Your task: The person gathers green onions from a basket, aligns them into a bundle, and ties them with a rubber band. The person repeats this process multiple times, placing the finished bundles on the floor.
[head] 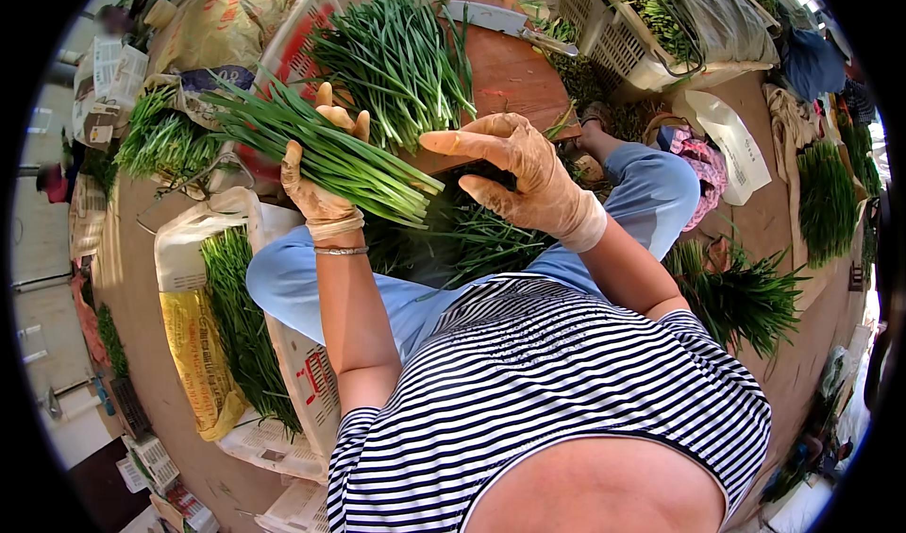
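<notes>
In my gloved left hand [322, 193] lies a bunch of green Chinese chives [340, 154], its pale stem ends pointing right. The palm is turned up under the stalks, and the fingers show behind them. My gloved right hand [524, 172] is just right of the stem ends, thumb and index finger apart, holding nothing. Beyond both hands, a larger heap of chives [396, 58] rests at the edge of a round reddish-brown board [520, 73]. A broad-bladed knife [488, 17] lies across the board's far part, its handle towards the right.
Loose green leaves [488, 239] lie between my knees. A white crate [304, 370] with chives stands at left, near a yellow bag [198, 363]. Another plastic crate [616, 44] holds greens at upper right. More chive bunches [743, 292] lie beside my right leg.
</notes>
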Motion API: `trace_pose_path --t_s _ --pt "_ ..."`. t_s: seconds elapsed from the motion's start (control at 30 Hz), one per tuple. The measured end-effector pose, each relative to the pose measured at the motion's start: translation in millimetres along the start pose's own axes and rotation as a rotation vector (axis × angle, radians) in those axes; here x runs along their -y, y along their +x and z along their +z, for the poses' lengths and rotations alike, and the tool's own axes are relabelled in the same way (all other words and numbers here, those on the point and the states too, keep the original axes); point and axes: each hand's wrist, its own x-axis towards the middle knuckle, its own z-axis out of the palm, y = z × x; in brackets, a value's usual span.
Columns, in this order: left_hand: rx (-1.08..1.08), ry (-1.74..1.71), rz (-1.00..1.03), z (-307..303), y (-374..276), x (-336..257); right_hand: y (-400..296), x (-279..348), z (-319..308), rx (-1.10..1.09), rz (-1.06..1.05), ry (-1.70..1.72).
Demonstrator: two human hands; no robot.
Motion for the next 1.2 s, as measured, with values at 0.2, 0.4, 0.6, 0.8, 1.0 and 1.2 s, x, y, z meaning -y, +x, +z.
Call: trace_pose_path --t_s 0.2,0.4,0.6,0.8,1.0,1.2 --pt "-0.001 -0.024 0.001 -9.8 3.5 -3.7 0.5 1.6 31.8 -0.086 -0.054 -0.533" --pt "-0.115 -0.109 0.048 -25.2 0.7 -16.5 7.3 -14.5 29.1 -0.055 -0.044 -0.288" --pt "-0.121 0.210 0.063 -17.5 5.8 -26.1 -24.4 -20.3 -21.9 0.818 0.527 -0.533" --pt "-0.212 0.216 0.108 2.5 16.0 1.9 8.3 -30.7 5.1 0.025 0.120 -0.180" --pt "-0.429 0.469 0.182 14.1 4.9 5.4 42.5 -31.3 19.6 0.216 0.518 0.638" --pt "-0.007 0.283 -0.050 19.5 6.5 21.1 25.9 -46.6 18.2 0.252 0.616 0.747"
